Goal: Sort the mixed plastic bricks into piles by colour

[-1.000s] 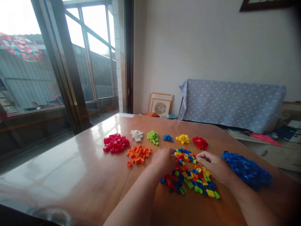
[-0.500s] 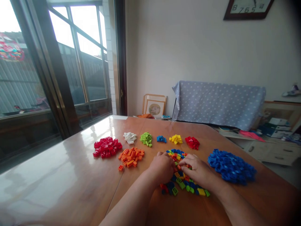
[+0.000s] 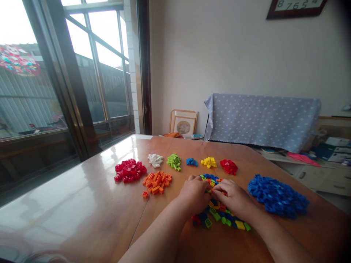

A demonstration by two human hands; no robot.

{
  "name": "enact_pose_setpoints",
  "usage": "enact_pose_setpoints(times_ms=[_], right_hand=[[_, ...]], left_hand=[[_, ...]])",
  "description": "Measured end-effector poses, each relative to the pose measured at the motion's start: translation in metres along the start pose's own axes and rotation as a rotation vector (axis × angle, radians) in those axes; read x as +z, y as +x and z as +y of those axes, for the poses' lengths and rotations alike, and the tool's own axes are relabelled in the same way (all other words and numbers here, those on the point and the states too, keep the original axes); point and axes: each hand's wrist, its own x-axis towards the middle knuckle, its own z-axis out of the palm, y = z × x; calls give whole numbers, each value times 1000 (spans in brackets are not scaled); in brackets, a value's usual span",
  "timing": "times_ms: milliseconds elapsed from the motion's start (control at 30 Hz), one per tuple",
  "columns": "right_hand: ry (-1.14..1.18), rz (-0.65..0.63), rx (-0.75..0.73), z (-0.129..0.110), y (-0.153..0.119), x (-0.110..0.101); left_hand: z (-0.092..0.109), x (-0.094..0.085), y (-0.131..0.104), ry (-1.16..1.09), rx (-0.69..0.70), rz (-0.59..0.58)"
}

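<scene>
A mixed spread of red, yellow, green, blue and orange bricks (image 3: 216,215) lies on the wooden table (image 3: 109,219) under and between my hands. My left hand (image 3: 194,194) rests over the left side of the spread, its fingers curled; whatever is in them is hidden. From the right, my right hand (image 3: 233,195) reaches in with bent fingers close together, the tips near those of my left hand. Anything between its fingertips is too small to make out. Left of my hands sit an orange brick pile (image 3: 157,182) and a single orange brick (image 3: 145,194).
Farther off are piles of dark pink (image 3: 129,171), white (image 3: 155,160), light green (image 3: 174,162), small blue (image 3: 191,162), yellow (image 3: 208,162) and red bricks (image 3: 228,167). A large blue pile (image 3: 276,195) stands at the right.
The view has shifted slightly, so the table and piles appear farther right. My right hand's fingers have drawn closer together, nearer to my left hand.
</scene>
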Motion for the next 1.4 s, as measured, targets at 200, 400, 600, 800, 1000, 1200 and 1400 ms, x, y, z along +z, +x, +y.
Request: enact_pose_setpoints(times_ms=[200,400,600,800,1000,1200,1400], right_hand=[[197,-3,-29,-7,0,1],[281,-21,-9,-8,1,1],[262,62,86,-2,0,0],[257,88,97,-2,0,-1],[289,150,115,1,0,-2],[305,150,111,10,0,0],[285,126,124,20,0,3]], left_hand=[[6,3,0,-59,71,112],[3,-7,0,15,9,97],[-28,-23,-5,266,-316,97],[-41,-27,-4,263,-466,113],[-14,-6,2,15,-347,200],[-1,9,-2,-45,-278,96],[-1,10,-4,-78,-263,81]])
